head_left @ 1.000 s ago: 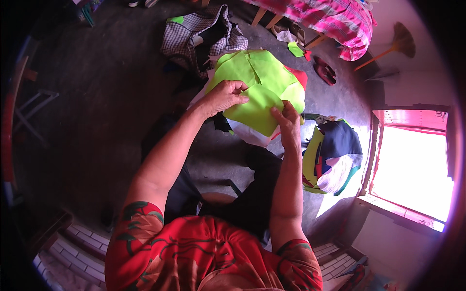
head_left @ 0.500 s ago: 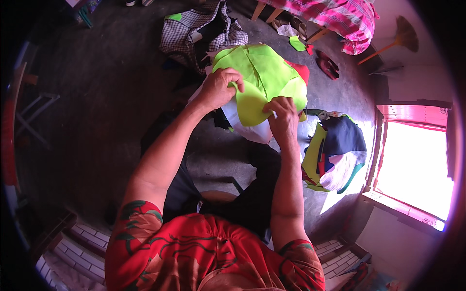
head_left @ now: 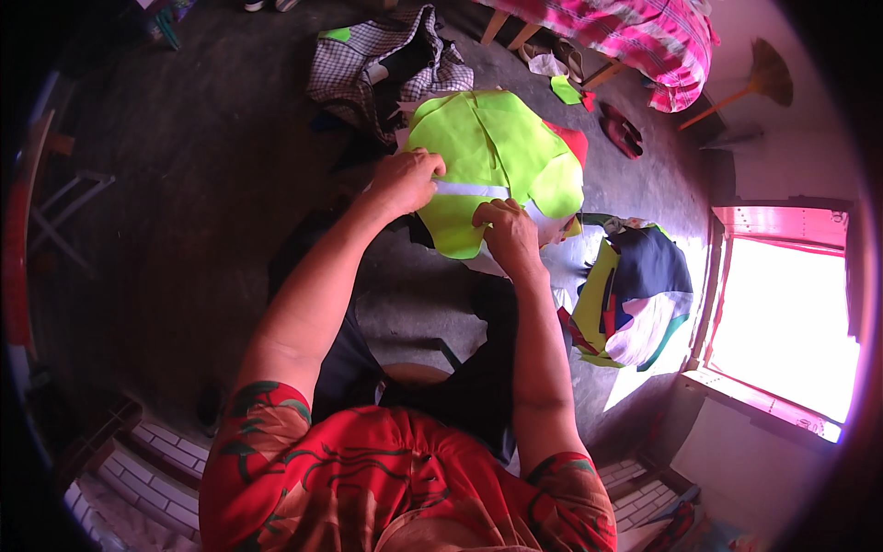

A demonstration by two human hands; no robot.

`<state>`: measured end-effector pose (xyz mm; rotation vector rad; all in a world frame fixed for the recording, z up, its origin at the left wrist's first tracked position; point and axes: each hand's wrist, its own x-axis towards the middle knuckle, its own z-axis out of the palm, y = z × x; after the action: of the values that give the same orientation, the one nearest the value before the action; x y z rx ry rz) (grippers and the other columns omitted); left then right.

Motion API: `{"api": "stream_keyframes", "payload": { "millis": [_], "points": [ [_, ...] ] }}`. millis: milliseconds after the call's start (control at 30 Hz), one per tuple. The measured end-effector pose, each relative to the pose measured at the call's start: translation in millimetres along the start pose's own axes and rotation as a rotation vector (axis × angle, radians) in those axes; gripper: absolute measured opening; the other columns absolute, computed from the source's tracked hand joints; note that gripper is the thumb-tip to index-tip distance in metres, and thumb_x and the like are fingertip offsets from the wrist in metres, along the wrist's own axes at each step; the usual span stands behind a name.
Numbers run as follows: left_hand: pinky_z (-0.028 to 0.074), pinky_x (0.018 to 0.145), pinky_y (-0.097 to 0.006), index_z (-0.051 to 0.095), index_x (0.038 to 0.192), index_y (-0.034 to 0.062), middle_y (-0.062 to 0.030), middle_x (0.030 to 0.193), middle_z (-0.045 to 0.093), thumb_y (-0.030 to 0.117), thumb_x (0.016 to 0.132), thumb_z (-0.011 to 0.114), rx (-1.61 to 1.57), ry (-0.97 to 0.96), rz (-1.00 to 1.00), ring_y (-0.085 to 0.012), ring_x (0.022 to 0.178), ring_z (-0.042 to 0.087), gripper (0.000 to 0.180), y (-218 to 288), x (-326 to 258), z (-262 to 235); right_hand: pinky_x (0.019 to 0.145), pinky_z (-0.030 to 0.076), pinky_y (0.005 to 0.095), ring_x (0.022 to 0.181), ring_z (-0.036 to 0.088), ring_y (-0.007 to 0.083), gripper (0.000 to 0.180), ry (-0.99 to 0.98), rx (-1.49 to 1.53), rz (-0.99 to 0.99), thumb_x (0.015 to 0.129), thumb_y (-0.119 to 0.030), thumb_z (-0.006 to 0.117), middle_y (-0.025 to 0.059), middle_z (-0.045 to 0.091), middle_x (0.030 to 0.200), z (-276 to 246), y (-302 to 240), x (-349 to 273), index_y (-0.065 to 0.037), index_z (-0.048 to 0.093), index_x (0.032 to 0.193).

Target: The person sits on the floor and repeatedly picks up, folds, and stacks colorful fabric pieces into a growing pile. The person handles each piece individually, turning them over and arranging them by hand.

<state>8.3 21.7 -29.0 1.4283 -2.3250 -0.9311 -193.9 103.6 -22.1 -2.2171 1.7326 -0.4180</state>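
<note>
A pile of cut fabric pieces rises in front of me, topped by several lime-green pieces (head_left: 478,138). My left hand (head_left: 407,182) is closed in a pinch at the left end of a separate lime-green fabric piece (head_left: 452,230). Its other end is pinched by my right hand (head_left: 510,237), fingers curled down over the top edge. Between this piece and the ones behind it shows a narrow strip of white fabric (head_left: 471,189). Red fabric (head_left: 572,140) sticks out at the pile's right side.
Right of the pile sits a second heap of dark, lime and white fabric (head_left: 648,267), beside a bright window (head_left: 782,331). Checked cloth (head_left: 368,69) lies on the floor beyond. A pink plaid cover (head_left: 635,37), a shoe (head_left: 622,129) and a broom (head_left: 768,74) are far right.
Both hands have moved slightly down and left, drawing the front lime-green piece toward me. A white strip has come into view behind it.
</note>
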Motion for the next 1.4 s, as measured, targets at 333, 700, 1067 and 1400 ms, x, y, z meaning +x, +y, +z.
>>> {"api": "stream_keyframes", "payload": {
  "millis": [333, 700, 1067, 1400],
  "points": [
    [0.043, 0.089, -0.036, 0.054, 0.111, 0.0065, -0.0133, 0.113, 0.058, 0.012, 0.074, 0.062, -0.146, -0.230, -0.034, -0.0289, 0.106, 0.055, 0.039, 13, 1, 16, 0.073, 0.047, 0.0341, 0.085, 0.057, 0.0264, 0.019, 0.170, 0.162, -0.045, 0.064, 0.004, 0.058, 0.0052, 0.062, 0.090, -21, -10, 6, -0.009, 0.061, 0.078],
    [0.045, 0.080, -0.031, 0.061, 0.102, 0.0060, -0.0102, 0.097, 0.064, 0.029, 0.084, 0.057, -0.482, -0.175, 0.036, -0.0223, 0.094, 0.060, 0.030, 10, 8, 20, 0.081, 0.047, 0.0299, 0.094, 0.059, 0.0187, 0.021, 0.100, 0.842, 0.179, 0.067, 0.010, 0.055, 0.0061, 0.066, 0.093, -30, -4, 2, -0.005, 0.059, 0.082],
    [0.044, 0.079, -0.022, 0.059, 0.103, 0.0029, -0.0026, 0.093, 0.060, 0.012, 0.083, 0.061, -1.195, -0.389, -0.058, -0.0095, 0.085, 0.055, 0.022, 24, 0, 1, 0.089, 0.043, 0.0303, 0.096, 0.057, 0.0165, 0.015, 0.127, 0.992, 0.042, 0.071, 0.004, 0.063, 0.0078, 0.064, 0.098, -42, -1, 2, -0.003, 0.060, 0.084],
    [0.039, 0.095, -0.027, 0.054, 0.114, 0.0011, -0.0061, 0.114, 0.057, -0.011, 0.069, 0.052, -1.048, -0.505, 0.077, -0.0149, 0.112, 0.050, 0.047, 23, 1, -13, 0.095, 0.039, 0.0363, 0.118, 0.046, 0.0218, 0.052, 0.085, 0.845, 0.088, 0.076, -0.010, 0.064, 0.0080, 0.053, 0.123, -48, 0, 6, -0.008, 0.048, 0.125]
  ]
}}
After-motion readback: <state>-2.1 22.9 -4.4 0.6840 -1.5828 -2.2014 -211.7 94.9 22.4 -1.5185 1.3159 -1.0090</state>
